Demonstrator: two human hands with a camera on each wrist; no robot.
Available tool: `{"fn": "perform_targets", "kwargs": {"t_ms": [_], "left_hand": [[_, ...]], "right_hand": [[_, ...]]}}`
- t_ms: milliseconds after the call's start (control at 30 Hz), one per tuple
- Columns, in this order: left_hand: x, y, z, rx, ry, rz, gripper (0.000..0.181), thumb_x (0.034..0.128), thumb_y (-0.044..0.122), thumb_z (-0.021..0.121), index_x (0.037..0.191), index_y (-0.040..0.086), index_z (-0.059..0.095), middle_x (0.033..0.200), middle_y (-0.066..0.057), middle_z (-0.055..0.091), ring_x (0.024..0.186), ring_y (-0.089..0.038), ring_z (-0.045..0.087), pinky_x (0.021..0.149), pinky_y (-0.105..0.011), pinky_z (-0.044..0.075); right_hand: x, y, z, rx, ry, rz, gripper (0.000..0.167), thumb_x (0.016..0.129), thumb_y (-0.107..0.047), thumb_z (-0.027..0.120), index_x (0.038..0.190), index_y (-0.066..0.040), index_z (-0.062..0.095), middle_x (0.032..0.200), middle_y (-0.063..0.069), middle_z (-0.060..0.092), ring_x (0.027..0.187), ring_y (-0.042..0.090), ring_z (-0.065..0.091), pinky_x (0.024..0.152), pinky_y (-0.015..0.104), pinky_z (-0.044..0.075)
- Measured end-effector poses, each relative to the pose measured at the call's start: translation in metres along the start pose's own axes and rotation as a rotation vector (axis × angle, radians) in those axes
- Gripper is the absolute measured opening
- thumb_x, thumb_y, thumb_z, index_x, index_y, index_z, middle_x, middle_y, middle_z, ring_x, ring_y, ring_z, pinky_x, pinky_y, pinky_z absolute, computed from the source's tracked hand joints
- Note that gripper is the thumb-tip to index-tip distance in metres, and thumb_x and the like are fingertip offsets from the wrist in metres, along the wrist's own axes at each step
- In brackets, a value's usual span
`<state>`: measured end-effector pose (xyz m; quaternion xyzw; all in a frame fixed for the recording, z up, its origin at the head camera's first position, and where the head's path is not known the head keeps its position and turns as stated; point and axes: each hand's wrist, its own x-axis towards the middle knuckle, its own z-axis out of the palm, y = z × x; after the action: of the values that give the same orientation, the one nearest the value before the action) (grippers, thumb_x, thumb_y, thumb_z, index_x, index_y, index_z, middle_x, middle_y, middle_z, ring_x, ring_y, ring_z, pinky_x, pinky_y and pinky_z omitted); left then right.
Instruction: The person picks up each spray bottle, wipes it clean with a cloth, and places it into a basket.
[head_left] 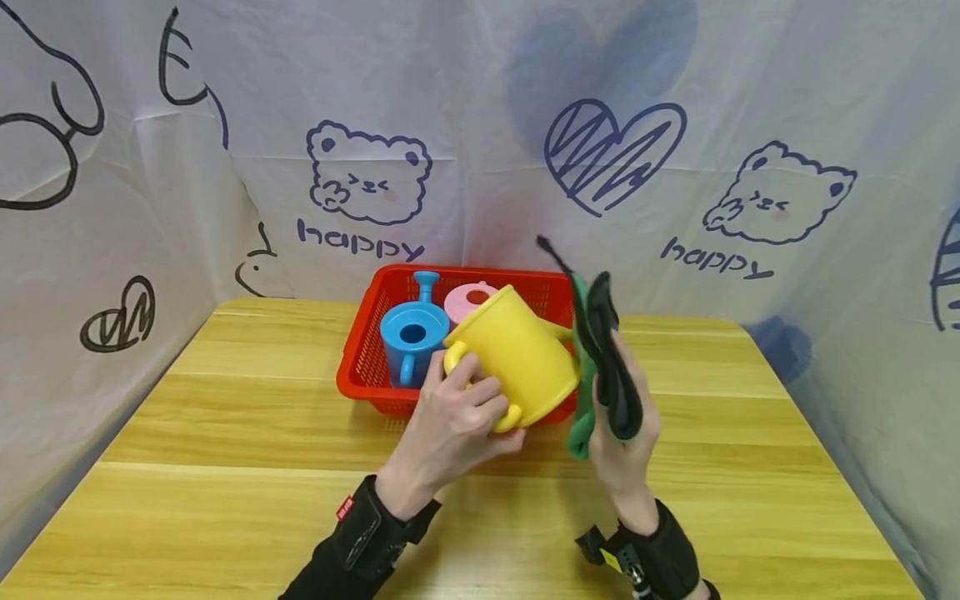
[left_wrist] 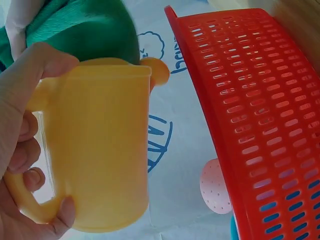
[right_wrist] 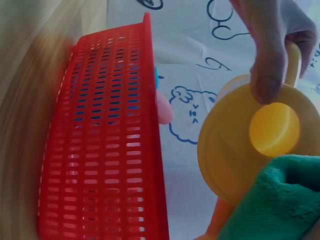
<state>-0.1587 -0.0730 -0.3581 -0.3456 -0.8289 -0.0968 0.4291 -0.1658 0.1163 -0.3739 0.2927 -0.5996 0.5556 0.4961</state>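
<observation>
My left hand (head_left: 459, 410) grips the handle of a yellow watering can (head_left: 517, 358), which is held tilted above the front of a red basket. The can's round top, with its hole, faces the right hand, as the right wrist view shows. A short way to the right, my right hand (head_left: 630, 437) holds a folded cloth, green (right_wrist: 270, 200) on one side and dark (head_left: 618, 392) on the other. The cloth's green side is up against the can's top end; whether it presses there I cannot tell. In the left wrist view the spout's round end (left_wrist: 158, 71) sticks out past the can.
The red plastic basket (head_left: 358, 385) with slotted walls stands at the back of the wooden table (head_left: 225, 450). Inside it are a blue watering can (head_left: 394, 354) and a pink one (head_left: 456, 302). Behind hangs a white cloth backdrop (head_left: 480, 100) with drawings.
</observation>
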Motion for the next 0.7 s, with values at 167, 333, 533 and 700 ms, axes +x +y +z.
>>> {"fn": "perform_targets", "kwargs": {"t_ms": [167, 333, 533, 700], "left_hand": [[-0.0002, 0.0007, 0.0003, 0.023, -0.006, 0.033, 0.027, 0.0684, 0.037, 0.086, 0.064, 0.019, 0.066, 0.068, 0.005, 0.059, 0.089, -0.019, 0.053, 0.084, -0.042, 0.045], [0.0004, 0.0016, 0.0000, 0.024, 0.008, 0.049, 0.027, 0.0684, 0.035, 0.085, 0.063, 0.017, 0.065, 0.068, 0.005, 0.059, 0.089, -0.019, 0.053, 0.084, -0.043, 0.044], [0.0009, 0.0026, -0.0003, 0.025, -0.007, 0.067, 0.029, 0.0686, 0.041, 0.088, 0.069, 0.018, 0.070, 0.070, 0.005, 0.064, 0.089, -0.018, 0.052, 0.084, -0.043, 0.043], [-0.0014, 0.0031, 0.0008, -0.033, -0.031, 0.047, 0.050, 0.0593, 0.056, 0.093, 0.091, 0.020, 0.078, 0.078, 0.005, 0.068, 0.094, -0.018, 0.052, 0.086, -0.044, 0.045]], "right_hand": [[-0.0002, 0.0029, -0.0038, -0.001, -0.311, 0.041, 0.038, 0.105, -0.010, 0.050, 0.134, 0.013, 0.054, 0.145, 0.019, 0.057, 0.142, 0.030, 0.049, 0.119, 0.036, 0.037], [-0.0007, 0.0031, -0.0063, -0.093, -0.386, 0.033, 0.052, 0.106, -0.037, 0.045, 0.133, 0.005, 0.059, 0.146, 0.019, 0.056, 0.145, 0.030, 0.046, 0.122, 0.034, 0.033], [0.0012, -0.0002, -0.0059, -0.209, -0.446, -0.095, 0.045, 0.106, -0.034, 0.043, 0.132, -0.004, 0.064, 0.147, 0.013, 0.057, 0.144, 0.032, 0.046, 0.123, 0.036, 0.032], [0.0030, -0.0017, -0.0040, -0.251, -0.502, -0.218, 0.056, 0.103, -0.053, 0.043, 0.132, -0.010, 0.066, 0.145, 0.011, 0.059, 0.144, 0.034, 0.045, 0.123, 0.042, 0.031]]}}
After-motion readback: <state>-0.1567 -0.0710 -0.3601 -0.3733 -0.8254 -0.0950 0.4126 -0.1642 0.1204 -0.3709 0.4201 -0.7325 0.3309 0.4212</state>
